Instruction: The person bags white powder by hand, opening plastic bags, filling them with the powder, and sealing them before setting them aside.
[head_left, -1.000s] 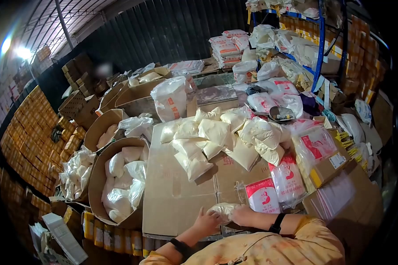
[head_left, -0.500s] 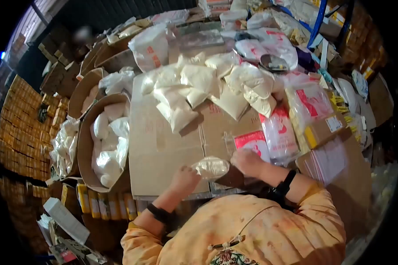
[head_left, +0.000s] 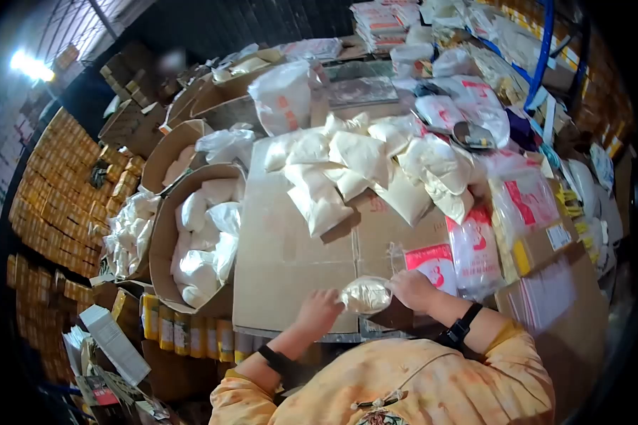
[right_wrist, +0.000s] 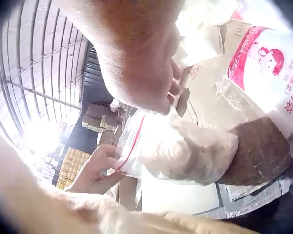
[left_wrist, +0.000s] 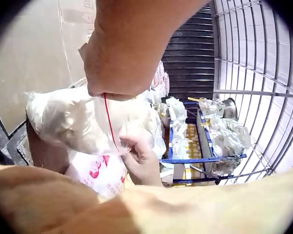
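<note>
A clear zip bag (head_left: 366,295) of pale powder lies between both hands, low over the near edge of the cardboard. A red line (left_wrist: 108,119) runs along its mouth in the left wrist view. The left hand (head_left: 319,312) pinches one end of this mouth and the right hand (head_left: 414,290) pinches the other. In the right wrist view the bag's bulging body (right_wrist: 195,151) points away from the person. Just beyond the right hand lies a red and white pack of zip bags (head_left: 432,266). Several filled powder bags (head_left: 358,157) are heaped farther back.
Flattened cardboard (head_left: 291,262) covers the table. Left of it, an open carton (head_left: 162,283) holds several filled bags. On the right are another bag pack (head_left: 473,248) and a small box (head_left: 545,244). A blue rack (head_left: 542,53) stands at the back right.
The left hand's fingers, spread a second ago, have closed on the bag's mouth. The hands have drawn apart to its two ends. The head view dipped, then came partly back up.
</note>
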{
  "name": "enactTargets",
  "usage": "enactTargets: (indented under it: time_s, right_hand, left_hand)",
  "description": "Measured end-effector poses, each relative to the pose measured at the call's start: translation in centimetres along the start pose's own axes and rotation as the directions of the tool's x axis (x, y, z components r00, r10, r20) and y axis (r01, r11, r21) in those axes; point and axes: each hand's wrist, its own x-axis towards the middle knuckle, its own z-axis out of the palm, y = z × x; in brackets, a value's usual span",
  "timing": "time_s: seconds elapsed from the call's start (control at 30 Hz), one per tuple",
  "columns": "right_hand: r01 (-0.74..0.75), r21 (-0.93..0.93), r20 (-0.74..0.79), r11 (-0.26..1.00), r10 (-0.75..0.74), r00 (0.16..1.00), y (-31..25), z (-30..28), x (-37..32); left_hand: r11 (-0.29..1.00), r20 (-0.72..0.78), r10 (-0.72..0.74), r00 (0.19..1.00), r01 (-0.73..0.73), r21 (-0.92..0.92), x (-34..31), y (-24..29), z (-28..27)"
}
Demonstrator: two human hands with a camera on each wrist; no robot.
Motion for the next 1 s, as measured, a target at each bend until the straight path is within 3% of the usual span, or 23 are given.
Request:
enactTargets:
  time_s: [0.1,0.13,0.23,0.27,0.37,0.5,0.53,0.63,0.73,0.83,0.87,0.97,1.0]
  right_hand:
    - [0.188,0.014,-0.157,0.982,-0.184,0.970,1.5,1.2,1.2]
    - [0.173,0.013,-0.186,0.985,-0.168,0.968,1.9,1.7,1.8]
    - [0.342,-0.030,0.020,0.939,-0.342,0.940,2.6,0.3,2.2]
    - [0.372,-0.013,-0.026,0.928,-0.372,0.928,2.0,-0.3,2.1]
    - [0.454,0.012,0.056,0.891,-0.454,0.889,-0.4,-3.2,1.3]
    - [0.456,-0.093,0.013,0.885,-0.457,0.890,-1.0,-1.2,1.1]
    - [0.405,-0.124,-0.007,0.906,-0.409,0.912,-1.2,-0.8,1.1]
    - [0.448,-0.051,-0.083,0.893,-0.451,0.889,-1.6,-0.7,1.9]
    - [0.719,-0.033,-0.063,0.694,-0.719,0.692,-3.0,-1.9,1.9]
    - [0.650,-0.015,-0.034,0.760,-0.650,0.759,-2.6,-0.5,1.1]
    - [0.543,-0.019,-0.020,0.840,-0.543,0.840,-2.6,-0.4,0.9]
    - [0.520,-0.152,0.125,0.840,-0.506,0.854,-1.9,-0.6,0.9]
    - [0.508,-0.155,0.111,0.847,-0.496,0.861,-1.8,-0.6,1.1]
  left_hand:
    - [0.999,0.039,-0.023,0.999,0.022,0.024,-0.1,0.2,0.4]
    - [0.999,0.042,-0.024,0.999,0.023,0.027,-0.1,0.3,0.7]
    - [0.998,0.061,0.013,0.998,-0.016,0.057,-0.1,-0.3,0.8]
    - [0.995,0.070,0.049,0.996,-0.054,0.082,-0.1,-0.8,0.4]
    - [0.981,0.068,0.143,0.987,-0.150,0.123,-0.8,-2.9,-1.8]
    - [0.971,0.141,0.165,0.976,-0.186,0.153,-0.5,-3.7,-1.9]
    - [0.975,0.114,0.168,0.979,-0.182,0.124,-0.5,-3.5,-1.7]
    - [0.984,0.045,0.164,0.985,-0.167,0.060,-0.4,-2.8,-0.8]
    - [0.987,0.016,0.147,0.989,-0.148,0.059,-0.8,-2.7,-0.7]
    - [0.991,-0.005,0.121,0.993,-0.121,0.051,-1.2,-2.8,-1.2]
    - [0.994,-0.037,0.110,0.993,-0.108,0.033,-1.3,-2.7,-1.1]
    - [0.989,-0.033,0.146,0.989,-0.145,0.026,-1.4,-2.6,-1.3]
    - [0.984,-0.013,0.173,0.985,-0.173,0.032,-1.4,-2.6,-1.4]
